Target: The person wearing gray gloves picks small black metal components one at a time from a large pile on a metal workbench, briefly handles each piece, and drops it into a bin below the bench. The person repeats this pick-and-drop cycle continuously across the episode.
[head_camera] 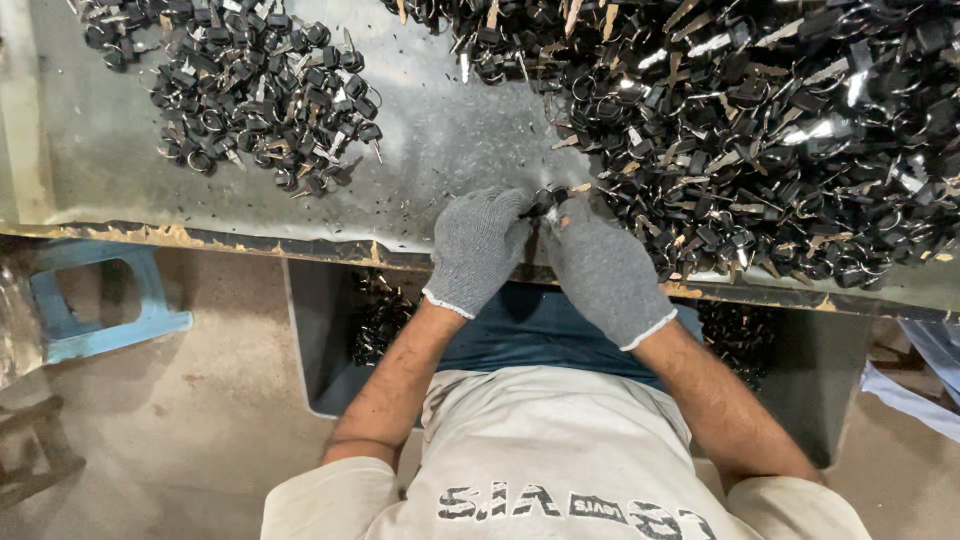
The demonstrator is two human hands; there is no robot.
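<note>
Left hand: left hand (478,245) in a grey knit glove, fingers curled and pinching the small black key (545,203) from its left side.
Right hand: right hand (600,270) in a matching grey glove, fingers closed on the same key from the right; the 2 hands meet over it, fingertips touching.
Key position: held just above the near edge of the table (440,140), between the 2 gloves; most of it is hidden by the fingers.
Large heap: big pile of black keys with rings and tan tags (760,110) fills the table's right half, its edge just beside the right hand.
Small heap: smaller pile of black keys (250,85) at upper left, well apart from both hands.
Table surface: grey metal, strewn with small dark specks between the 2 heaps.
Below table: open bin (330,340) under the edge, dark keys inside, partly hidden by the forearms and lap.
Floor left: blue plastic stool (100,300) beside the bin.
</note>
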